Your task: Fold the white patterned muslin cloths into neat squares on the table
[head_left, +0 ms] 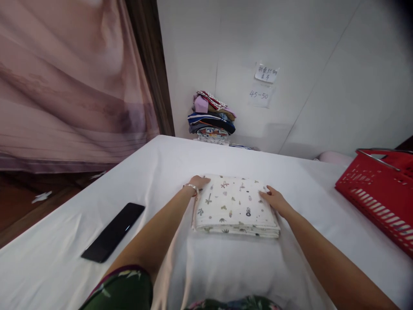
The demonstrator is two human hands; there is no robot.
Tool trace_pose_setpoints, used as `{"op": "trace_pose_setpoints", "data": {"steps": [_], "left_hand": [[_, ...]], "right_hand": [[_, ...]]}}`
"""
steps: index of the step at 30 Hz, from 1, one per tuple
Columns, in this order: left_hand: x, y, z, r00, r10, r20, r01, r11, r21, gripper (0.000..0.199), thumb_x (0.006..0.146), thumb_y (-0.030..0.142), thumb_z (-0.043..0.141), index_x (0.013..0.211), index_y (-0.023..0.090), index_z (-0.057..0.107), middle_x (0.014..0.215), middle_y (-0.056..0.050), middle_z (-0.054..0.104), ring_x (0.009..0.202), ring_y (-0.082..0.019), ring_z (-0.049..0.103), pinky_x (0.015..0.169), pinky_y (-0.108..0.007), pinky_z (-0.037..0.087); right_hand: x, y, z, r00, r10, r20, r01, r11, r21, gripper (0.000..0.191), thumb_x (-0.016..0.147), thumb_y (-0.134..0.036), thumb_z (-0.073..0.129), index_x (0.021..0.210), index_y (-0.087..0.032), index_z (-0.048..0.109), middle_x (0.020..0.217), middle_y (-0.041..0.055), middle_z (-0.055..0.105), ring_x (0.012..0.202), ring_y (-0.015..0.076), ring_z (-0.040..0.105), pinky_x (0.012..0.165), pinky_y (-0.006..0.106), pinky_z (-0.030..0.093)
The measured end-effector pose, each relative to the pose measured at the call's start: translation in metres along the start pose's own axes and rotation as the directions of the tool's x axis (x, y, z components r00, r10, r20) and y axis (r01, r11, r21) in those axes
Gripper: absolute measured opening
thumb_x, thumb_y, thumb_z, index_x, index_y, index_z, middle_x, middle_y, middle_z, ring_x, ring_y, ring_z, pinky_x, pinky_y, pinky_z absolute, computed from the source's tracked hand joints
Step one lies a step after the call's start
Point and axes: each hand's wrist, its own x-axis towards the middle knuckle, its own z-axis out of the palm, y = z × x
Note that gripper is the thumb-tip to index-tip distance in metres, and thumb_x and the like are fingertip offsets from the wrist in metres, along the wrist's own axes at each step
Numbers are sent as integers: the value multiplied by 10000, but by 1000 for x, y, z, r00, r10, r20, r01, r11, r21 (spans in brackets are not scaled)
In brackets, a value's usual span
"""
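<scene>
A white cloth [237, 204] printed with small plants and figures lies folded into a thick, flat rectangle on the white-covered table. At its far left corner is my left hand [199, 182], a bracelet on the wrist, with fingertips on top of the fabric. My right hand [274, 199] grips the right edge, thumb on the upper face and the other fingers partly hidden along the side. Several layers show at the near edge of the cloth, which rests on the table between both hands.
A black phone [112, 232] lies on the white table cover [167, 161] at left. On the right stands a red plastic basket [371, 176] with a metal handle. Beyond the far edge rises a stack of folded clothes [211, 122] against the wall. A pink curtain [77, 77] hangs at left.
</scene>
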Motion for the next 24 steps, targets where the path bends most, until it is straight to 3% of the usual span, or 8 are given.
{"op": "trace_pose_setpoints", "data": {"steps": [4, 8, 11, 15, 18, 24], "left_hand": [[-7, 6, -1, 999, -17, 37, 20, 995, -96, 392, 594, 408, 679, 881, 148, 619, 908, -120, 678, 783, -233, 639, 612, -276, 479], [-8, 8, -8, 999, -13, -35, 6, 981, -195, 438, 615, 369, 682, 995, 169, 595, 953, -76, 662, 815, -202, 629, 646, -254, 476], [3, 5, -17, 992, -62, -107, 34, 970, -241, 458, 641, 348, 671, 1048, 160, 575, 992, -75, 646, 847, -195, 622, 676, -251, 476], [17, -9, -28, 972, -161, -170, 110, 954, -277, 562, 685, 372, 643, 1167, 120, 498, 1074, -121, 616, 886, -201, 615, 690, -256, 480], [18, -23, -34, 967, -196, -164, 146, 950, -275, 638, 697, 447, 626, 1201, 87, 472, 1092, -164, 604, 892, -223, 613, 694, -284, 484], [-17, -52, -39, 989, -105, -108, 73, 962, -262, 580, 707, 384, 637, 1218, 167, 468, 1148, -96, 584, 859, -155, 611, 728, -248, 475]], "right_hand": [[-1, -1, 2, 1000, 1, 11, -2, 996, 91, 720, 659, -459, 633, 1277, -133, 457, 955, 129, 649, 769, 223, 630, 680, 336, 495], [6, -2, 8, 998, 18, 53, -31, 964, 263, 751, 665, -403, 645, 1325, -152, 392, 951, 118, 638, 715, 213, 640, 617, 323, 514], [21, -20, 16, 998, -25, 55, 5, 938, 347, 798, 668, -362, 643, 1369, -160, 318, 970, 110, 628, 744, 223, 642, 631, 325, 522], [47, -56, 33, 998, -64, 4, 61, 958, 282, 831, 690, -337, 618, 1400, -133, 236, 1054, 113, 611, 862, 227, 622, 747, 316, 501], [56, -70, 43, 999, -43, 27, 39, 991, 124, 735, 722, -362, 590, 1359, -100, 334, 1126, 136, 587, 995, 251, 568, 881, 348, 433], [30, -46, 34, 994, -83, 76, 70, 984, 164, 611, 772, -376, 536, 1322, -146, 402, 1232, 122, 532, 1019, 218, 557, 854, 318, 453]]}}
